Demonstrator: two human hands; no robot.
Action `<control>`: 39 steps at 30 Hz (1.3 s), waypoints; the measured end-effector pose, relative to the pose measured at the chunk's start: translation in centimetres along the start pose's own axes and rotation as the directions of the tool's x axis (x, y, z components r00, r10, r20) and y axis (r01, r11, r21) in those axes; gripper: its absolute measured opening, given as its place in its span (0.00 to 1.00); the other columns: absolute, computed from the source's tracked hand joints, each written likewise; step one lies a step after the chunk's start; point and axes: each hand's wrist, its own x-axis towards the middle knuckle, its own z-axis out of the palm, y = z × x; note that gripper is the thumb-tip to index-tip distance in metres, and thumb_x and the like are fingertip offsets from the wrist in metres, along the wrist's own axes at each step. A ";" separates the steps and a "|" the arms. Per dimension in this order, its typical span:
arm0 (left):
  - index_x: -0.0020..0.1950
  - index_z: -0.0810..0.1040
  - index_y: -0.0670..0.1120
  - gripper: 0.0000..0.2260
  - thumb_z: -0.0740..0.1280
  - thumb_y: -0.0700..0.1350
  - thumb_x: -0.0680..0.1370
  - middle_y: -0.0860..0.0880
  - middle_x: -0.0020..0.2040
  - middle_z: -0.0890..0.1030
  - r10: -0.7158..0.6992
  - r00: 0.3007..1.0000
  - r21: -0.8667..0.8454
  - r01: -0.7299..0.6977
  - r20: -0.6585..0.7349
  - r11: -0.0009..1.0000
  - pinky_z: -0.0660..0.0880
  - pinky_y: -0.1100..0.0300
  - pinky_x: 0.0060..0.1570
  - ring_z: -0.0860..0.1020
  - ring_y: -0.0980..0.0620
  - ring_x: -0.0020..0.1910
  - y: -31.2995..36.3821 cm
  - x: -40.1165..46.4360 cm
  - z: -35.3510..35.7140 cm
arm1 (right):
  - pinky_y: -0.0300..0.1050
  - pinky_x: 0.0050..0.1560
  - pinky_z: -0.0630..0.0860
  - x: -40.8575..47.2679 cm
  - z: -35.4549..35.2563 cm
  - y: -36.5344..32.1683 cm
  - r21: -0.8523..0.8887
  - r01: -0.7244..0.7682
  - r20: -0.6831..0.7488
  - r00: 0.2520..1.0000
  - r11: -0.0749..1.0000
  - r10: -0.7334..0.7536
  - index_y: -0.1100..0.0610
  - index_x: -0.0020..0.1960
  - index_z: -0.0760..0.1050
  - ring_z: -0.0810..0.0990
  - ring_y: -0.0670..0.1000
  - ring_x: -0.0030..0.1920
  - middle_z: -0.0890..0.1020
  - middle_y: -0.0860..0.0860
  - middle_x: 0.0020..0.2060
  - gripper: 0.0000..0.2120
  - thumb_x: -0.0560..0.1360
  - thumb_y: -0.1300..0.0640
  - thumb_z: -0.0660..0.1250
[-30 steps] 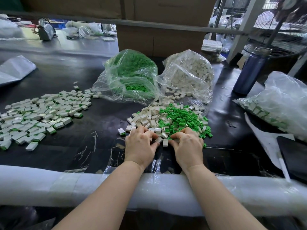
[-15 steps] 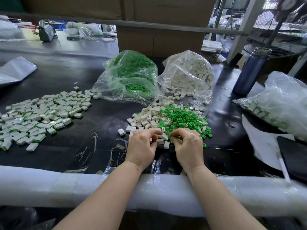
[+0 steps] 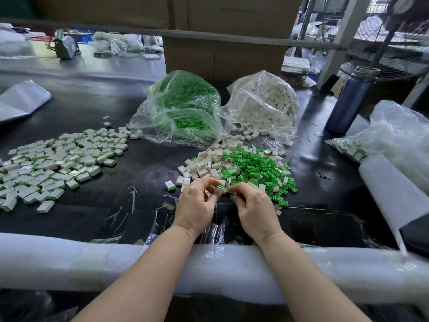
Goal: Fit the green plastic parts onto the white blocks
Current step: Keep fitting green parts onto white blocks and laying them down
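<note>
Near the front edge of the black desk (image 3: 120,94), both hands are meeting just in front of a mixed pile. The left hand (image 3: 196,203) is curling its fingers and pinching a small white block (image 3: 220,188) with a bit of green on it, between the thumb and the fingertips. The right hand (image 3: 254,205) is also curling its fingers, and its fingertips are closing on a small piece right beside that block; whether this piece is green or white I cannot tell. The two hands are almost touching each other at the fingertips.

Just behind the hands, loose green parts (image 3: 255,166) and plain white blocks (image 3: 204,163) are lying together in one heap. Behind this heap, a clear bag of green parts (image 3: 185,105) and a clear bag of white blocks (image 3: 262,103) are standing side by side. Far to the left, a wide spread of finished blocks (image 3: 53,163) with green edges is lying on the desk. One single finished piece (image 3: 170,185) is lying near the left hand. On the right, a blue bottle (image 3: 350,101) is standing upright, and another bag of blocks (image 3: 392,135) is lying near it. A white foam pad (image 3: 69,259) is covering the desk edge under both forearms.
</note>
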 end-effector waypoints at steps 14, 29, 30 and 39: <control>0.51 0.81 0.45 0.07 0.70 0.39 0.74 0.54 0.41 0.77 0.123 0.992 0.054 -0.125 0.039 0.991 0.73 0.59 0.50 0.72 0.56 0.40 0.1 -0.2 0.0 | 0.40 0.45 0.73 0.1 -0.1 0.1 0.173 -0.009 -0.051 0.999 0.985 0.018 0.58 0.46 0.78 0.77 0.49 0.42 0.80 0.50 0.40 0.02 0.75 0.61 0.67; 0.50 0.84 0.44 0.07 0.71 0.40 0.73 0.48 0.47 0.84 0.067 0.998 0.007 -0.067 0.014 0.998 0.75 0.63 0.54 0.81 0.54 0.48 -0.3 -0.1 0.1 | 0.39 0.44 0.69 0.0 0.0 -0.2 0.049 0.079 -0.052 0.996 0.996 -0.077 0.61 0.47 0.76 0.73 0.49 0.42 0.77 0.49 0.42 0.04 0.77 0.61 0.64; 0.49 0.84 0.44 0.07 0.72 0.40 0.72 0.48 0.46 0.84 0.068 0.998 0.010 -0.068 0.001 0.998 0.75 0.64 0.54 0.81 0.54 0.47 -0.3 -0.1 0.1 | 0.40 0.44 0.69 -0.1 0.0 -0.2 0.031 0.083 -0.044 0.996 0.996 -0.081 0.61 0.48 0.76 0.74 0.50 0.42 0.79 0.51 0.42 0.04 0.77 0.60 0.64; 0.43 0.84 0.47 0.04 0.73 0.39 0.70 0.55 0.37 0.81 0.045 0.999 0.019 -0.045 -0.008 0.999 0.76 0.63 0.44 0.78 0.59 0.36 -0.2 -0.2 0.1 | 0.47 0.44 0.71 -0.3 0.1 -0.4 -0.059 0.125 -0.030 0.992 0.990 -0.126 0.60 0.48 0.75 0.75 0.54 0.43 0.80 0.53 0.42 0.04 0.78 0.61 0.62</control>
